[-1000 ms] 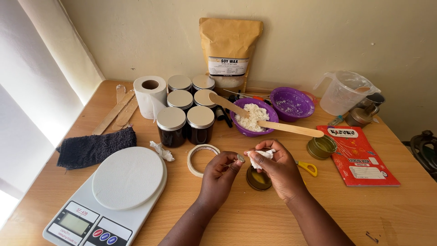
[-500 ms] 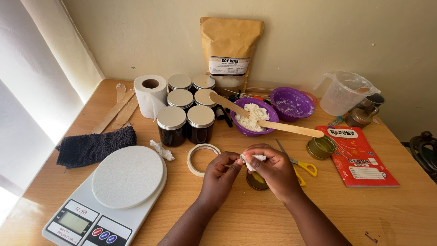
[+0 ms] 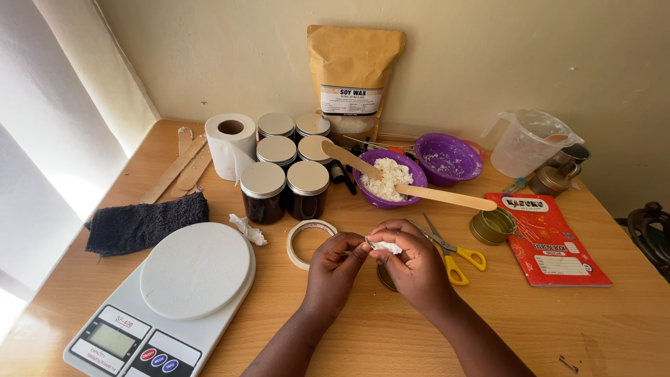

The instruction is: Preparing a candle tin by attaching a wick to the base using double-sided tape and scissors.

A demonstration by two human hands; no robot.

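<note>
White scrap of tissue (image 3: 385, 246) pinched between both hands: left hand (image 3: 333, 269) and right hand (image 3: 413, 264) each closing a fingertip grip on it, just above a small tin (image 3: 386, 278) on the table (image 3: 614, 321), tape roll (image 3: 305, 241) beside, yellow-handled scissors (image 3: 453, 251) right.

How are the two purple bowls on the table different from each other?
The nearer purple bowl holds a heap of white flakes, and a wooden stirring stick lies across it. The farther purple bowl has only white smears inside and no stick. The nearer one stands beside the dark lidded jars; the farther one stands nearer the clear measuring jug. Both are round, purple and upright.
</note>
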